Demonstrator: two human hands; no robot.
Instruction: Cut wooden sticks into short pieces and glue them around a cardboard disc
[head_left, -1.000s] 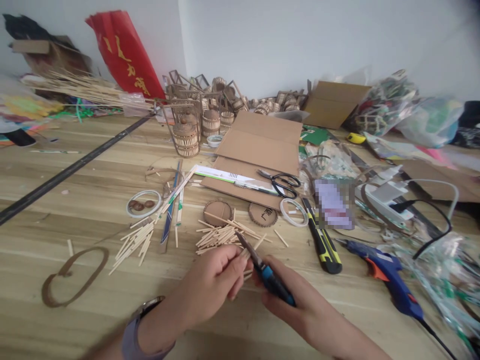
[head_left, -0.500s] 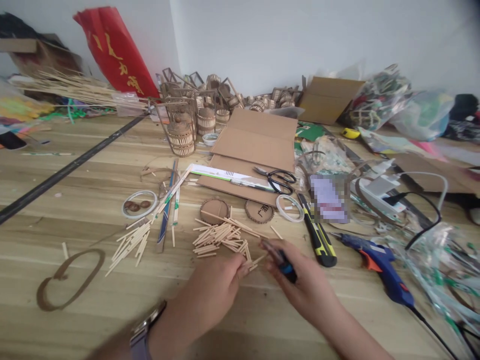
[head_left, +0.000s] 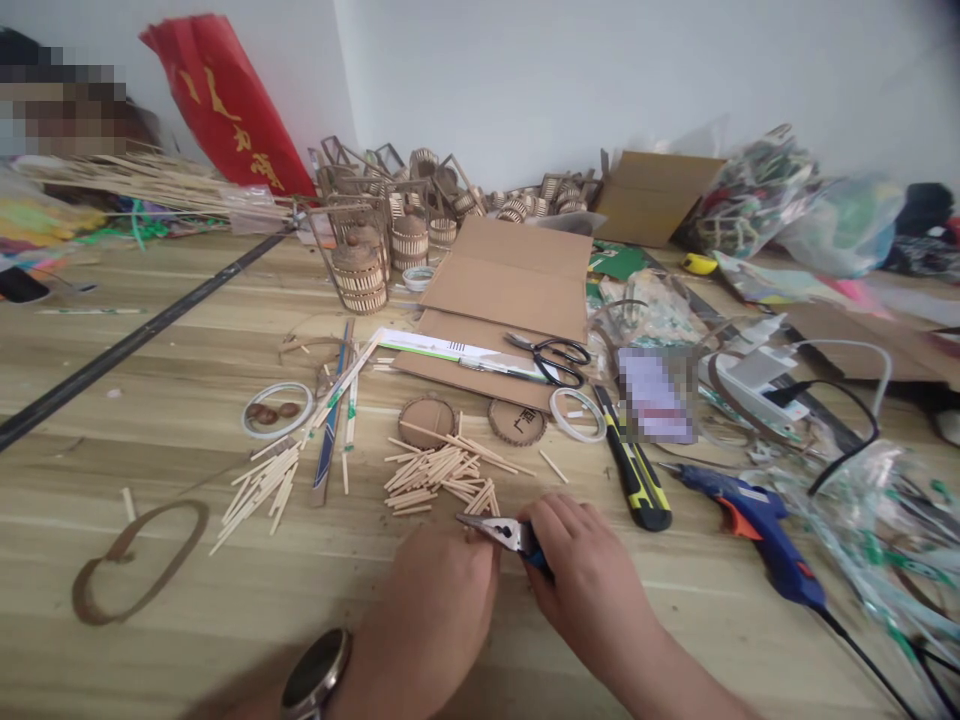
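At the far left we see a red bag leaning on the wall, with gold characters running down it; we can read 力, while the others are too stylised for us. Nearer on the desk lies a bent brown strip, then a loose fan of pale sticks and a blue-patterned strip. Next comes our left hand, its back turned up; the fingers curl under out of sight, so we cannot tell what they hold. The pile of short sticks lies just beyond those fingers, its far edge on a plain cardboard disc. Behind it, a white strip carries a small block of black bars. The pliers point leftward, their nose at the far edge of our left hand, their handles closed within the fingers of our right hand. Beyond, a second disc bears black print, in which 广 can be read. Further right lie a yellow-and-black cutter and a blue glue gun.
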